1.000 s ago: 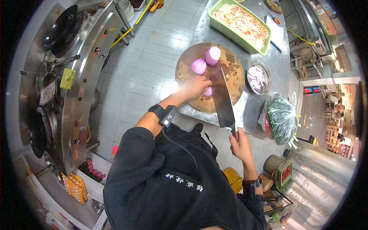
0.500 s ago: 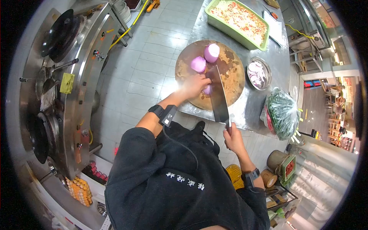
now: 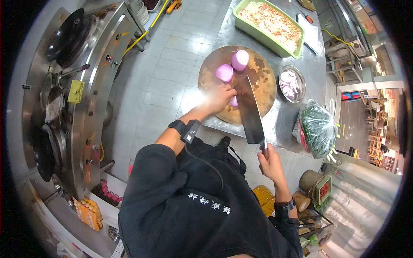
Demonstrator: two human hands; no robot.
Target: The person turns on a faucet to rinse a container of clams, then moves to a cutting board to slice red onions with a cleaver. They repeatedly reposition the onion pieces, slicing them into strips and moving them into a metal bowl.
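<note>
My right hand (image 3: pixel 270 163) is wrapped round the handle of a cleaver (image 3: pixel 251 114). Its broad blade slants over a round wooden chopping board (image 3: pixel 266 92). My left hand (image 3: pixel 220 98) presses on a peeled purple onion piece (image 3: pixel 233 102) on the board, its curled fingers right beside the blade and hiding part of the onion. Farther back on the board are a purple onion (image 3: pixel 224 73) and another onion (image 3: pixel 240 60) with a pale cut face. To the right, a metal bowl (image 3: pixel 292 99) holds sliced onion.
A green tray (image 3: pixel 269 39) of chopped red and pale food stands on the metal table (image 3: pixel 228 32). A plastic bag of green vegetables (image 3: pixel 318 129) sits at the table's right corner. Left of me is a stove (image 3: pixel 92 92) with woks.
My right hand and the cleaver have shifted a little to the right, and the blade has moved slightly away from my left fingers. My left hand keeps its place on the onion.
</note>
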